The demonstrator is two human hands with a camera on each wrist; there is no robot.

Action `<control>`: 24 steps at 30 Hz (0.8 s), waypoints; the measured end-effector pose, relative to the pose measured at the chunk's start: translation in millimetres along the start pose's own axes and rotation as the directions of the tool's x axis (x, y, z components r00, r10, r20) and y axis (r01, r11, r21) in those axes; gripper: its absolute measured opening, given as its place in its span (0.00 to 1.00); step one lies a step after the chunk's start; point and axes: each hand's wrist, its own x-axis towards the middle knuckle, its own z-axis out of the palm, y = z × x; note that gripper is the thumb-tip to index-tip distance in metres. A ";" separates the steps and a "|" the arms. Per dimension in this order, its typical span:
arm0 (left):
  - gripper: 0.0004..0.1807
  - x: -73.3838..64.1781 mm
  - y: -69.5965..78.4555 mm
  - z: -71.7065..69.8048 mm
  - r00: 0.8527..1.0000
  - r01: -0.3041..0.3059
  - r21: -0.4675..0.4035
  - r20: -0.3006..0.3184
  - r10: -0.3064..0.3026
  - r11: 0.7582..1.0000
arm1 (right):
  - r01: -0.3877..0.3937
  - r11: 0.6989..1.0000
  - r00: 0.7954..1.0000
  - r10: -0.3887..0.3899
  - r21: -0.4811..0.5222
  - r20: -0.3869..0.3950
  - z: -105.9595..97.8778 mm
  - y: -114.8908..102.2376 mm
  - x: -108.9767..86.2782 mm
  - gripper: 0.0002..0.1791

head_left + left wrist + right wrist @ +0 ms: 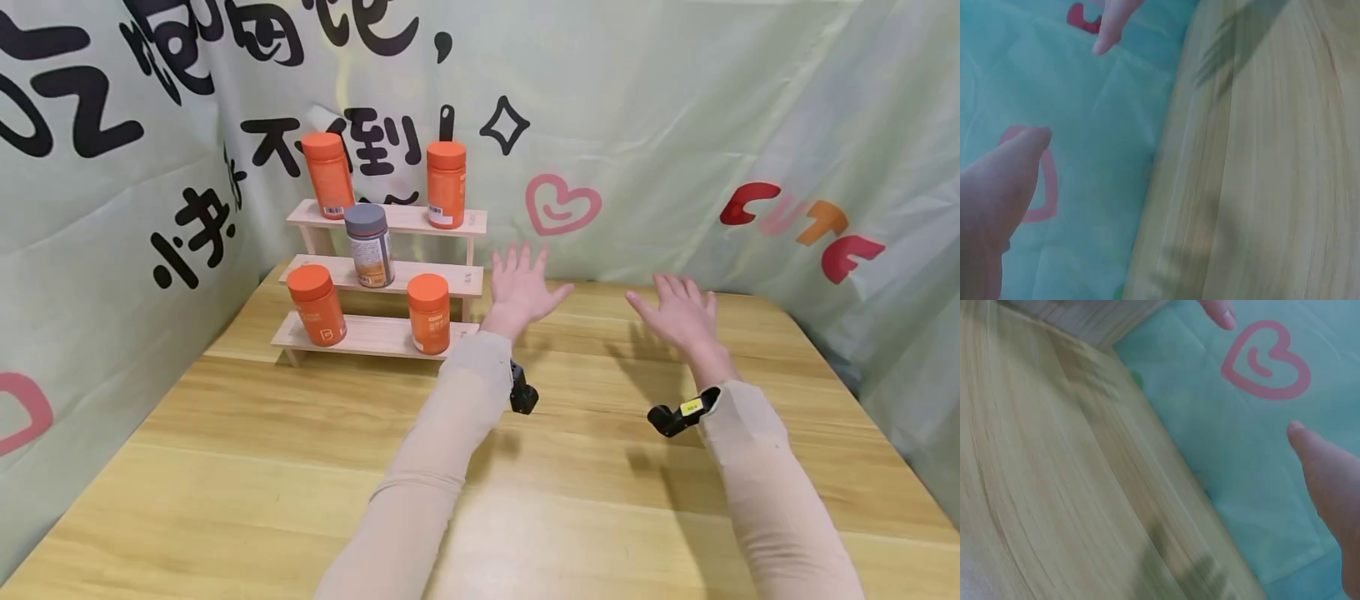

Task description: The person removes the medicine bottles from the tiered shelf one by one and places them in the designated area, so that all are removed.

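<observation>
My left hand (519,287) is held above the table with its fingers spread, just right of a three-step wooden stand (442,273). To the right, my right hand (681,315) hovers with fingers spread too, and neither holds anything. On the top step stand an orange jar (328,177) and, to its right, another orange jar (447,187). A jar with a grey lid (369,247) occupies the middle step. The bottom step bears an orange jar at its left (318,307) and one at its right (430,315). Each wrist view shows a thumb, the left (1007,165) and the right (1329,472).
The wooden table (300,492) extends on both sides of the arms. Pale green cloth (660,125) with printed characters and a pink heart (562,205) hangs behind it and along the sides. Small black cameras are strapped at the left wrist (522,390) and the right wrist (678,415).
</observation>
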 end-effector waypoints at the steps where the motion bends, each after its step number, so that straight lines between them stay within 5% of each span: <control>1: 0.46 -1.3 0.4 0.0 1.000 -0.007 -0.003 0.006 0.007 1.000 | 0.005 1.000 1.000 -0.005 0.007 0.000 -0.5 -1.2 -0.3 0.49; 7: 0.48 -14.2 1.0 -1.5 0.997 -0.078 -0.050 0.009 0.079 0.996 | 0.046 0.997 0.999 -0.045 0.060 -0.015 -1.2 -11.9 -5.1 0.47; 12: 0.46 -35.1 -5.1 -10.5 0.985 -0.156 -0.061 -0.090 0.150 0.986 | 0.072 0.987 0.997 -0.066 0.142 -0.047 0.0 -25.0 -10.9 0.47; 16: 0.43 -61.1 -15.8 -24.4 0.959 -0.223 -0.091 -0.197 0.202 0.971 | 0.086 0.957 0.995 -0.072 0.276 -0.062 2.0 -37.9 -15.0 0.45; 21: 0.38 -98.3 -43.0 -38.0 0.899 -0.321 -0.220 -0.376 0.224 0.921 | 0.125 0.886 0.992 -0.102 0.447 -0.076 6.0 -57.3 -18.4 0.43; 23: 0.37 -111.8 -57.2 -41.5 0.854 -0.365 -0.282 -0.482 0.198 0.887 | 0.131 0.852 0.991 -0.113 0.507 -0.067 7.8 -65.3 -20.2 0.44; 24: 0.37 -117.1 -65.4 -42.8 0.816 -0.404 -0.299 -0.545 0.193 0.864 | 0.134 0.835 0.991 -0.119 0.533 -0.063 9.1 -69.7 -21.0 0.43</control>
